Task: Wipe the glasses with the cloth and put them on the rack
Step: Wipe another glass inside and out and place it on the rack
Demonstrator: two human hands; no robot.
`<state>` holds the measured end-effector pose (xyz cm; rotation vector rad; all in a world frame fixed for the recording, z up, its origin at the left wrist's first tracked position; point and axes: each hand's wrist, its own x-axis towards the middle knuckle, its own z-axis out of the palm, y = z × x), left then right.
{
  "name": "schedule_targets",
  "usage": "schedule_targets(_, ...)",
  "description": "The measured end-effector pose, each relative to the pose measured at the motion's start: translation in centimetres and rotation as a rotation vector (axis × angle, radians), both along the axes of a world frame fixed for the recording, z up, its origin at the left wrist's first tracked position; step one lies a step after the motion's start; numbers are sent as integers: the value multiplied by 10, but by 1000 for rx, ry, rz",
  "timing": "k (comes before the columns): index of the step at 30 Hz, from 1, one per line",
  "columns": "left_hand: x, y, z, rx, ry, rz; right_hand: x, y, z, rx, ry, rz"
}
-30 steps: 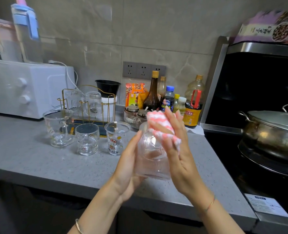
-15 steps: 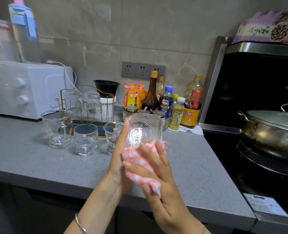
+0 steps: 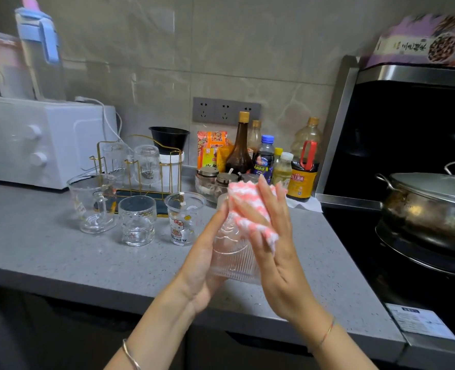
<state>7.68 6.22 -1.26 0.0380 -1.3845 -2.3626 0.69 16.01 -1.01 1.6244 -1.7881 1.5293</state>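
A ribbed clear glass [image 3: 231,252] is held above the counter between both hands, its rim toward me. My left hand [image 3: 202,260] grips its left side. My right hand [image 3: 271,236] presses a pink-and-white cloth [image 3: 250,209] against the glass's far end. A gold wire rack [image 3: 138,172] stands at the back left with two glasses [image 3: 146,164] upside down on it. In front of the rack stand a clear mug [image 3: 93,204], a short glass [image 3: 137,220] and a cartoon-printed cup [image 3: 185,217].
A white oven [image 3: 34,142] sits at far left. Sauce bottles [image 3: 269,158] and jars line the wall behind my hands. To the right is a black stove with a steel pot [image 3: 431,204]. The grey counter [image 3: 61,252] has its front edge close to me.
The glass has been turned from base-facing-me to rim-toward-me, and the cloth hand moved from below the glass up to its far end.
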Motion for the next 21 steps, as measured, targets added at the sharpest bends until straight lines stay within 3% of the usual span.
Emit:
schedule_targets(4, -6, -4, -2, 67, -44, 34, 10, 3, -11, 12, 14, 84)
schedule_targets(11, -13, -20, -4, 181, -110, -200, 8, 7, -28, 77, 168, 58)
schedule_targets(16, -18, -11, -8, 135, -91, -97, -5, 3, -11, 51, 81, -11)
schedule_targets(21, -18, -5, -16, 84, -167, -146, -24, 2, 4, 68, -128, -28)
